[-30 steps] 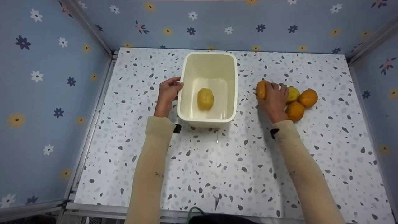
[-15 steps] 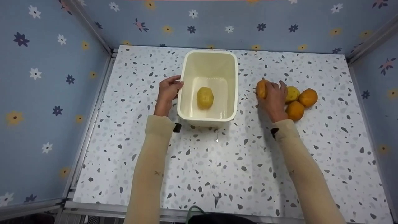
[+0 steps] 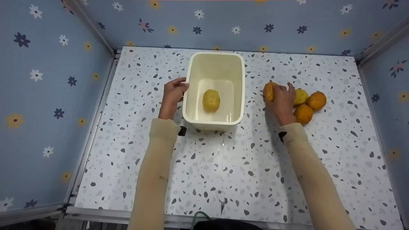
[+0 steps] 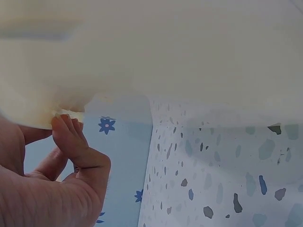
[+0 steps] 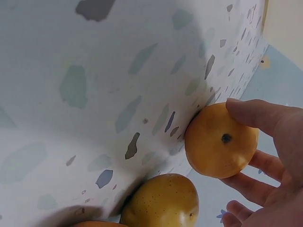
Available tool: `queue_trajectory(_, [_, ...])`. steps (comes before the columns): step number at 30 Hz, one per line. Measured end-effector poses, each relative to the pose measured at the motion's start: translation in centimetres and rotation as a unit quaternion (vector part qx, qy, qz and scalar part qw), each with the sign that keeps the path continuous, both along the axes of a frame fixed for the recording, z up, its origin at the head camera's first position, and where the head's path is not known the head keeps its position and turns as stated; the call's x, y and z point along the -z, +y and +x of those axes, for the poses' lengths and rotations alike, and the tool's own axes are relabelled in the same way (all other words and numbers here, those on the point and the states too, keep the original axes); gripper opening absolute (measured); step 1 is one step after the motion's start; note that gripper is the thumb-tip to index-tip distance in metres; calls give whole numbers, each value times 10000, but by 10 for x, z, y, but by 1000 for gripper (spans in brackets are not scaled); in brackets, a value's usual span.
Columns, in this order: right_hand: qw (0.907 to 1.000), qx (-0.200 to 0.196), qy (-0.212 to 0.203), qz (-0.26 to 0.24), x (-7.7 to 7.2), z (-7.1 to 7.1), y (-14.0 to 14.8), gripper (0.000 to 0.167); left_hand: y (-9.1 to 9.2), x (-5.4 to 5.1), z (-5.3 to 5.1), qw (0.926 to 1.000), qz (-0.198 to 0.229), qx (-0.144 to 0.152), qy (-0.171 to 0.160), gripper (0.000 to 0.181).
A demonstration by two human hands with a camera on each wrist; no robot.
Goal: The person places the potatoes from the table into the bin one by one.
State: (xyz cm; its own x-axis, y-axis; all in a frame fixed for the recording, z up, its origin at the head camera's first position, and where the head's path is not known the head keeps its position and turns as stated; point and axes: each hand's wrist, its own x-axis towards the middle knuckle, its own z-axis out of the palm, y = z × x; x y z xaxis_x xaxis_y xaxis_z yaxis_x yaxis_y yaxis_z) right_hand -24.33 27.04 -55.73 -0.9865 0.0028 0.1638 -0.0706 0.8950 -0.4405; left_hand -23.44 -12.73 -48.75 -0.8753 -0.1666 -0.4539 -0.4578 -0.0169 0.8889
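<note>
A cream plastic bin (image 3: pixel 214 122) stands at the middle of the table, with a yellow, rounded, potato-like item (image 3: pixel 211 100) on its floor. My left hand (image 3: pixel 172 95) grips the bin's left rim, thumb at the edge and fingers outside; the left wrist view shows its fingers (image 4: pixel 71 137) at the bin's edge. To the right of the bin, my right hand (image 3: pixel 281 100) holds an orange (image 3: pixel 269 92) between thumb and fingers. Seen from the right wrist, this orange (image 5: pixel 220 142) appears low at the table surface; whether it touches is unclear.
Right beside my right hand lie a speckled yellow, rounded item (image 3: pixel 300 97) and two more oranges, one farther right (image 3: pixel 316 100) and one nearer (image 3: pixel 303 114). Flower-patterned blue panels (image 3: pixel 223 25) border the speckled white table (image 3: pixel 204 166) at the back and sides.
</note>
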Motion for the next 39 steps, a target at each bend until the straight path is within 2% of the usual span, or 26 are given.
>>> queue_trajectory(12, [9994,60,-348,-36,-4,3,0,60,2,-1,2,10000,-23,-4,17,34])
queue_trajectory(26, [9998,152,-97,-31,2,2,1,59,1,1,2,9994,138,-70,301,32])
queue_trajectory(34, [9990,299,-327,-50,0,4,1,62,1,1,2,9996,72,-29,279,32])
queue_trajectory(39, [9990,262,-359,-86,-1,6,2,63,1,0,2,9997,36,-6,221,32])
